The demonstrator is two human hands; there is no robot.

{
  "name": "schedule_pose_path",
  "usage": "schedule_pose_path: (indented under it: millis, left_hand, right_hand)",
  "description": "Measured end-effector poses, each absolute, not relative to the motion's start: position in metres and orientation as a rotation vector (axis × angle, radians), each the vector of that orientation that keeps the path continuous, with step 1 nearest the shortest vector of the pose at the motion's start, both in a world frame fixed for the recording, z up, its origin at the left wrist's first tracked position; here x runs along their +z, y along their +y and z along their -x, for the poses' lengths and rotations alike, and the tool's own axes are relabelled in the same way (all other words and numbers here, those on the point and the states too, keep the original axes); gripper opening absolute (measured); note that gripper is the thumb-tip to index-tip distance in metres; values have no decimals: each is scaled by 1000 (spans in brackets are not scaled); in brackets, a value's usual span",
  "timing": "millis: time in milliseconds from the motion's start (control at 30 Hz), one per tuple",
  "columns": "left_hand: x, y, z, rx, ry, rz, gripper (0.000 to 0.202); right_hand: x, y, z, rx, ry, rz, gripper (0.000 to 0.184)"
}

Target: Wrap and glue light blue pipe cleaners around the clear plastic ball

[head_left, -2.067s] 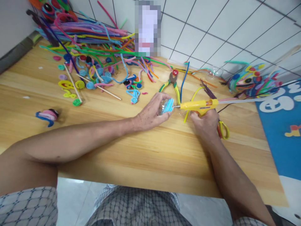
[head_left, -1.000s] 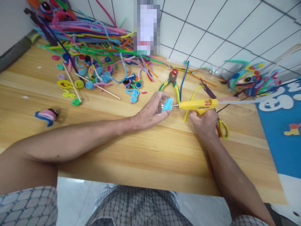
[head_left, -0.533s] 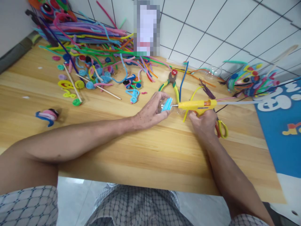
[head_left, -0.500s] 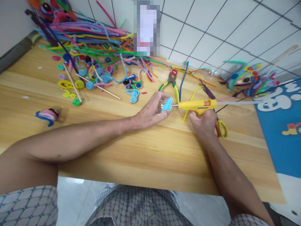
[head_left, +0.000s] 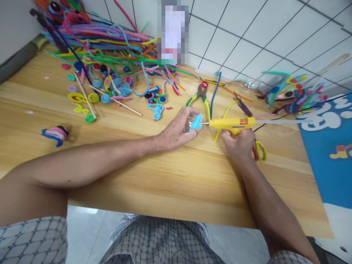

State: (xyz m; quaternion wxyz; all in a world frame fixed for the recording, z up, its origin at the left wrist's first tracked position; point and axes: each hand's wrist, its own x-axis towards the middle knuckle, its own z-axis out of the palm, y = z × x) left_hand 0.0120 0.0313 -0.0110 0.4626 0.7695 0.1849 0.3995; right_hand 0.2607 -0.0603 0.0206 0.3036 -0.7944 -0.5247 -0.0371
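Note:
My left hand (head_left: 180,130) is closed around a clear plastic ball that has light blue pipe cleaner strips (head_left: 196,122) on its side; the fingers cover part of the ball. Gripped in my right hand (head_left: 239,143) is a yellow hot glue gun (head_left: 231,123), its metal nozzle pointing left and at or very near the blue strips. Whether the tip touches them I cannot tell. A long translucent glue stick (head_left: 283,121) sticks out of the gun's back. Behind the hands lie pliers (head_left: 202,96) with green and yellow handles, and a dark blue pipe cleaner (head_left: 215,95).
Scissors (head_left: 260,151) lie beside my right wrist. Heaped pipe cleaners (head_left: 110,38) and small coiled pieces (head_left: 106,84) cover the back left. A colourful pipe cleaner figure (head_left: 291,93) stands at the back right. A phone (head_left: 173,33) leans on the tiled wall.
Both hands keep the same hold and the nozzle stays at the blue strips. Only a very slight shift of the whole view shows.

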Motion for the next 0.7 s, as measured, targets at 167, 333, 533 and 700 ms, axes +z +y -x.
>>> schedule_pose_path:
  millis: [167,333,533,700]
  left_hand:
    - [-10,31,-12,979,458,-1895,42]
    - [-10,31,-11,979,453,-1885,42]
    - [-7,31,-11,956,480,-1836,43]
    - [-6,31,-11,943,485,-1813,43]
  right_hand:
    - [15,-61,-265,-69,-1385,2089,17]
    - [16,-60,-264,-53,-1343,2126,17]
    - [24,-61,-259,-46,-1336,2175,20]
    - [30,-63,-255,-61,-1352,2158,24]
